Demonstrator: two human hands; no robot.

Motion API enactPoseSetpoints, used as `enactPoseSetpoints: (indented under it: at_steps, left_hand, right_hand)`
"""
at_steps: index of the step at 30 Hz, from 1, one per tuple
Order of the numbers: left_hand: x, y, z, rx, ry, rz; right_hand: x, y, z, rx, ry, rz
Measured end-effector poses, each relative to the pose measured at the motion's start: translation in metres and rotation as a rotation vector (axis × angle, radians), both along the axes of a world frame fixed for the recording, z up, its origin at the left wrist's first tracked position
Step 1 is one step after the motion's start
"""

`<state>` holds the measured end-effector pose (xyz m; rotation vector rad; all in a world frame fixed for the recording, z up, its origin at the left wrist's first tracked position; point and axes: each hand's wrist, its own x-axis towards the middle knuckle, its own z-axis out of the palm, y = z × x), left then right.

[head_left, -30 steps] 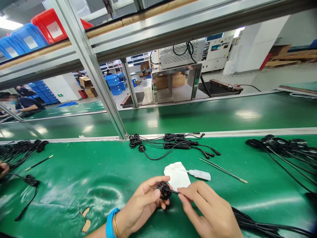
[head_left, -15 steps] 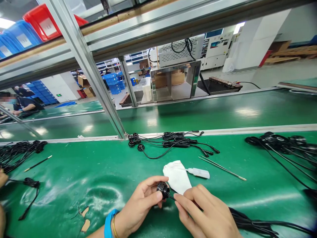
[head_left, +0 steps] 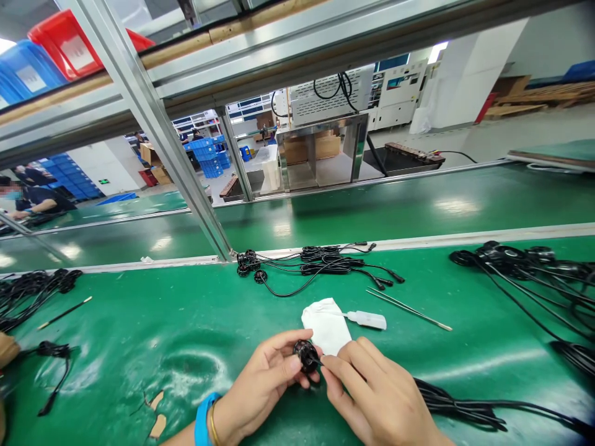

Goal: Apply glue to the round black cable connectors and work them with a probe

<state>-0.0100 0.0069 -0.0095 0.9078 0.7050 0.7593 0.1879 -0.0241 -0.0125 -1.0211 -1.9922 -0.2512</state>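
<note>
My left hand (head_left: 264, 381), with a blue band at the wrist, holds a small round black part (head_left: 305, 355) between thumb and fingers. My right hand (head_left: 372, 390) pinches the thin black cable at that part's right side; the fingertips nearly touch the part. Just beyond my hands lies a white cloth (head_left: 326, 325), with a clear plastic bottle (head_left: 370, 319) whose thin tip rests on it. A bundle of black cable (head_left: 460, 406) emerges from behind my right hand.
Metal tweezers (head_left: 409, 308) lie right of the bottle. Black cables with round ends (head_left: 332, 260) rest near the back rail, with more piles at left and right (head_left: 520, 263). Tan scraps (head_left: 158, 425) lie at front left. Another person's hand (head_left: 7, 348) shows at the left edge.
The black part has turned slightly, showing more of its open face. The whole view has shifted a little, so the bench items appear further left.
</note>
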Motion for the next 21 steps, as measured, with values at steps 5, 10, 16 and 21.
enactPoseSetpoints:
  at_steps: [5, 10, 16, 21]
  left_hand:
    - [0.0015, 0.0006, -0.0009, -0.037, -0.092, -0.026]
    - [0.0017, 0.0003, -0.0025, -0.002, -0.072, -0.016]
    - [0.0037, -0.0023, -0.0002, 0.096, 0.022, 0.03]
    - [0.0034, -0.0018, 0.0014, 0.123, 0.06, 0.044]
  right_hand:
    - [-0.0012, -0.0014, -0.0008, -0.001, 0.014, 0.004]
    - [-0.0033, 0.0002, -0.0018, 0.009, 0.009, 0.011]
    - [-0.0046, -0.0005, -0.0045, -0.002, -0.019, 0.002]
    - [-0.0053, -0.0014, -0.0075, -0.021, -0.028, 0.0]
